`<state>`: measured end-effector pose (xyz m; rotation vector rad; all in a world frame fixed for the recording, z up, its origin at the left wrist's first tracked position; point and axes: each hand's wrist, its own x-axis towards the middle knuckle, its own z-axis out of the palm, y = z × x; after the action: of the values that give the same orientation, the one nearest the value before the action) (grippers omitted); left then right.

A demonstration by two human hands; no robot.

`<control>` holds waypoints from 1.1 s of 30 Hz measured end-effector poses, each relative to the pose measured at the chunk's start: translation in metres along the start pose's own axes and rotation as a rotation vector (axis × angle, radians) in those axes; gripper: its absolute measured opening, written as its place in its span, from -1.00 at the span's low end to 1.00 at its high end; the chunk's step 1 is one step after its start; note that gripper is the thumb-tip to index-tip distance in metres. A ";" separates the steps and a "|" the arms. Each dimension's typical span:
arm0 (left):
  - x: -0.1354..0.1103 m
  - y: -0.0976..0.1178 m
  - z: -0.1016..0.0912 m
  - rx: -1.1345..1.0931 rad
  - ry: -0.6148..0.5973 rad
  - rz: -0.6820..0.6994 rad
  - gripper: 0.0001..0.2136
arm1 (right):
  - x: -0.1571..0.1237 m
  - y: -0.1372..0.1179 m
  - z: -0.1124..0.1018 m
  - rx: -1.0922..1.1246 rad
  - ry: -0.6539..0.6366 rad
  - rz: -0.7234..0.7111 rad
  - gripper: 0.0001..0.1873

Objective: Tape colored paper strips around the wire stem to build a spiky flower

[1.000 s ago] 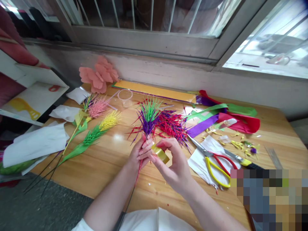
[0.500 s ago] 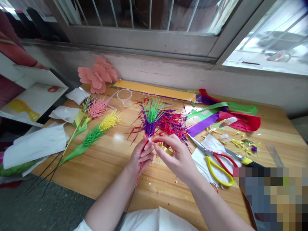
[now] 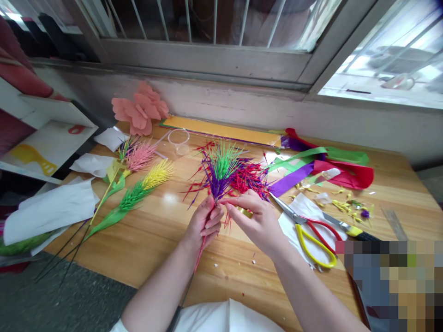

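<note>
One green-purple spike (image 3: 221, 173), left of scissors (image 3: 299, 220), is gripped by stem (image 3: 200, 256) in left hand (image 3: 206, 220); right hand's (image 3: 259, 221) pinch cannot be told. Stem should be kept steady, spikes uncrushed.

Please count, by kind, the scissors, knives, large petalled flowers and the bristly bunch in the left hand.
Yellow and red handled scissors: 1
Black-and-yellow knife: 1
Large pink petalled flower: 1
Green-and-purple bristly bunch: 1
Total: 4

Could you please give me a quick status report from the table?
Left hand: grip closed round stem of green-purple ear. Right hand: at the ear's lower end, grip unclear, gold piece mostly hidden behind. Red-purple pile close beyond ear; scissors off right.
</note>
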<state>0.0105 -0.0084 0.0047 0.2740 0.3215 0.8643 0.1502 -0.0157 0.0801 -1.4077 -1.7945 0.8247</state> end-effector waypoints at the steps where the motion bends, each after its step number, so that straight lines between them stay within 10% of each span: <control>1: 0.000 0.000 0.001 0.009 0.004 0.006 -0.62 | 0.000 -0.001 0.000 -0.010 0.006 -0.015 -0.82; 33: -0.004 0.000 0.021 0.365 0.173 0.200 -0.62 | -0.002 -0.002 -0.003 -0.213 -0.004 -0.297 -0.79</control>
<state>0.0162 -0.0141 0.0242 0.5795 0.6226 1.0273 0.1517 -0.0182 0.0833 -1.2239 -2.0795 0.4937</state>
